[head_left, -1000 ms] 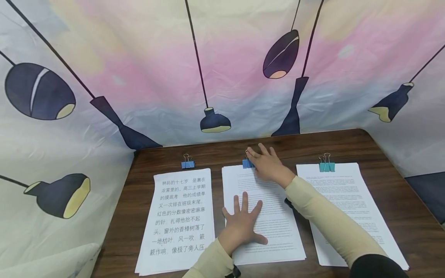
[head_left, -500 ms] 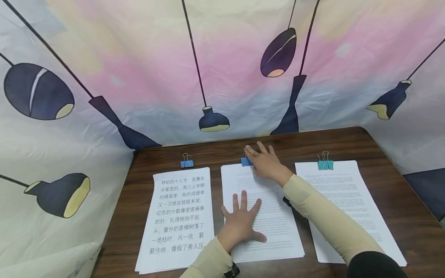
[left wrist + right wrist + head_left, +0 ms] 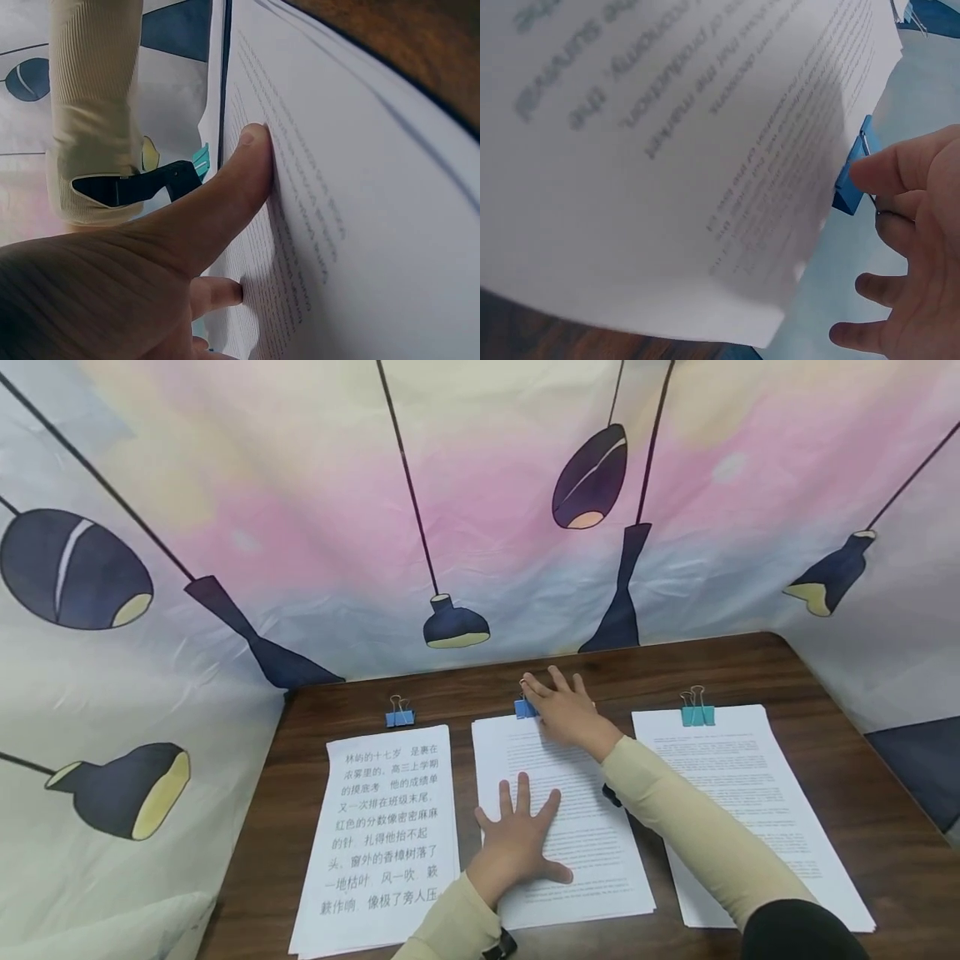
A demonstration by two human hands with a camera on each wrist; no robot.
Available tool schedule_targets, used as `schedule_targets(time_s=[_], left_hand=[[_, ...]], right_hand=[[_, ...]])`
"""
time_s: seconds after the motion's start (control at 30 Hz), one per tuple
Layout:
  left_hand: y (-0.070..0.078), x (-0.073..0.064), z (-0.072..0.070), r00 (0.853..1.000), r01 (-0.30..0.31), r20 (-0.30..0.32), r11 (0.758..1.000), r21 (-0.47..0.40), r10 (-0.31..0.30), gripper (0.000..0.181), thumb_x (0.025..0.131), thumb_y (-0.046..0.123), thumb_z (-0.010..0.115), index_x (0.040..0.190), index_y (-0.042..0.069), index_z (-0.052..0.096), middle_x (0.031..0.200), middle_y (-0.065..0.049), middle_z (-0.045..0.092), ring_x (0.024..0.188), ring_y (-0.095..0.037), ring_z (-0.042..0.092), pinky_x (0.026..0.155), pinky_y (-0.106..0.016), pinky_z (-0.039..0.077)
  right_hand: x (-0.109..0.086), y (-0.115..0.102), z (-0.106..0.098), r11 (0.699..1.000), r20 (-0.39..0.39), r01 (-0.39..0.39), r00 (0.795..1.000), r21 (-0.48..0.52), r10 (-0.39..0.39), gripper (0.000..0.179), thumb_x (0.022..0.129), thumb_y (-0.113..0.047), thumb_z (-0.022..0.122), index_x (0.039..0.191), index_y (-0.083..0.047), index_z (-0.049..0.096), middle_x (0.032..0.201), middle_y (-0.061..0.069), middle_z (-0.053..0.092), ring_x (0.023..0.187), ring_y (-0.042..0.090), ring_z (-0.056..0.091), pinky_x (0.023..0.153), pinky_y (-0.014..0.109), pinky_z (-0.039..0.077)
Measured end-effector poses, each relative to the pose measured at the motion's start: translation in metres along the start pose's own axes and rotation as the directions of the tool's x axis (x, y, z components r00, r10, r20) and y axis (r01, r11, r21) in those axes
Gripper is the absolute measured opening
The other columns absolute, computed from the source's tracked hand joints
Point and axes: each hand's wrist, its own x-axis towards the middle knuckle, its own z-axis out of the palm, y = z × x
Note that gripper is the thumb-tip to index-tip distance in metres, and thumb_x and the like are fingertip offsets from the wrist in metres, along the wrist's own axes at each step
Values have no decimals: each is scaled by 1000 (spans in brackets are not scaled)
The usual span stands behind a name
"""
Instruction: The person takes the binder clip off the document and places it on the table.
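Right grip (image 3: 567, 714) pinches blue clip (image 3: 523, 710) at far edge of middle papers (image 3: 600, 847) — left grip (image 3: 517, 847) spread wide on them.
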Motion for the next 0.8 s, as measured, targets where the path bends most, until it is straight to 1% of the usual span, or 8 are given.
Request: schedule_targets(time_s=[0.17, 0.37, 0.5, 0.6, 0.73, 0.8], left_hand=[[-2, -4, 2, 1000, 15, -13, 999, -33, -16, 114, 66, 59, 96, 162, 24, 45, 172, -28, 18, 154, -59, 15, 101, -91, 23], [-1, 1, 1, 1000, -6, -16, 1000, -9, 6, 114, 67, 60, 94, 163, 24, 44, 171, -29, 19, 154, -59, 16, 100, -91, 25], [1, 3, 0, 1000, -14, -10, 1000, -13, 14, 114, 67, 59, 95, 162, 23, 44, 171, -29, 18, 154, -60, 15, 99, -92, 23], [2, 4, 3, 1000, -15, 5, 1000, -19, 16, 114, 67, 59, 95, 163, 23, 43, 172, -29, 17, 154, -60, 13, 100, -92, 22], [2, 4, 4, 1000, -11, 8, 1000, -19, 11, 115, 67, 59, 95, 163, 24, 43, 172, -29, 16, 155, -59, 13, 100, -92, 22], [2, 4, 3, 1000, -9, 3, 1000, -16, 9, 115, 66, 59, 96, 163, 24, 43, 172, -29, 17, 155, -59, 13, 99, -92, 22]], right_hand=[[4, -7, 1, 1000, 2, 26, 1000, 9, -26, 75, 106, -26, 65, 168, -12, 25, 176, 5, 17, 160, 46, 12, 121, 72, 16], [5, -4, 0, 1000, 0, -18, 1000, 2, 18, 73, 108, -25, 61, 169, -13, 23, 176, 3, 14, 160, 45, 10, 121, 73, 15], [7, 0, 1, 999, 19, -45, 999, 29, 45, 73, 109, -26, 59, 169, -13, 20, 177, 1, 9, 161, 44, 7, 122, 72, 11], [6, 3, 5, 996, 27, -64, 998, 57, 62, 72, 109, -26, 58, 169, -13, 20, 177, 1, 6, 161, 44, 6, 122, 73, 9], [7, 3, 9, 995, 21, -62, 998, 77, 60, 73, 109, -27, 58, 169, -11, 20, 177, 4, 5, 161, 43, 6, 122, 73, 10], [8, 3, 8, 995, 0, -52, 999, 87, 53, 74, 109, -27, 59, 169, -10, 20, 178, 5, 4, 161, 42, 7, 122, 72, 11]])
